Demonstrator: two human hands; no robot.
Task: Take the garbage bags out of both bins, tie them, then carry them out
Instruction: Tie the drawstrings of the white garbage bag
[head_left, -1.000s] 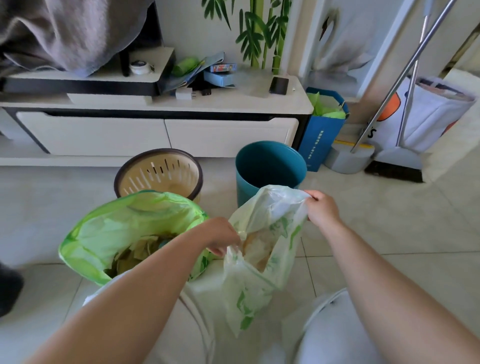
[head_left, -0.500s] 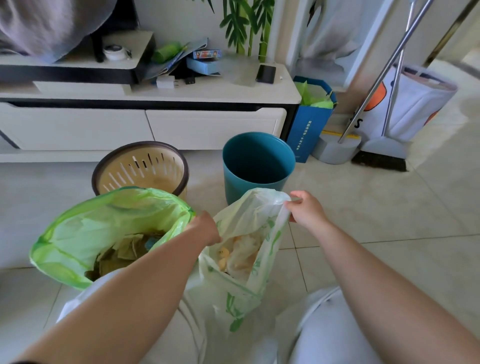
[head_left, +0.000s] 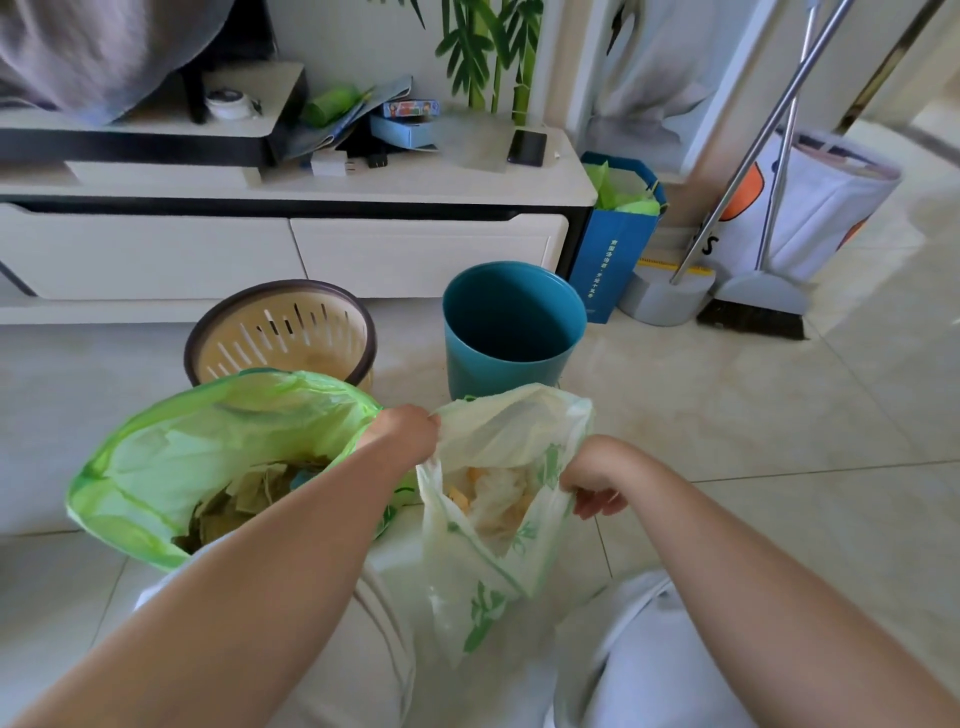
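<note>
The fingers of the left hand (head_left: 408, 431) and right hand (head_left: 597, 475) are clamped on opposite rim edges of the white bag (head_left: 498, 519). Left of them the green bag (head_left: 208, 457) gapes open; beyond stand the beige bin (head_left: 283, 332) and blue bin (head_left: 511, 327), both unlined.

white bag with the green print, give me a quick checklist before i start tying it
1. Both bins emptied: ok, the beige slotted bin and teal bin hold no bag.
2. Both hands on the white bag: ok, left hand pinches the far rim, right hand the near rim.
3. Mouth gathered for a knot: not ok, open, scraps showing.
4. Slack above the contents: ok, they sit low.
5. Green bag tied: not ok, wide open.
6. Leaks or tears: cannot tell.
</note>
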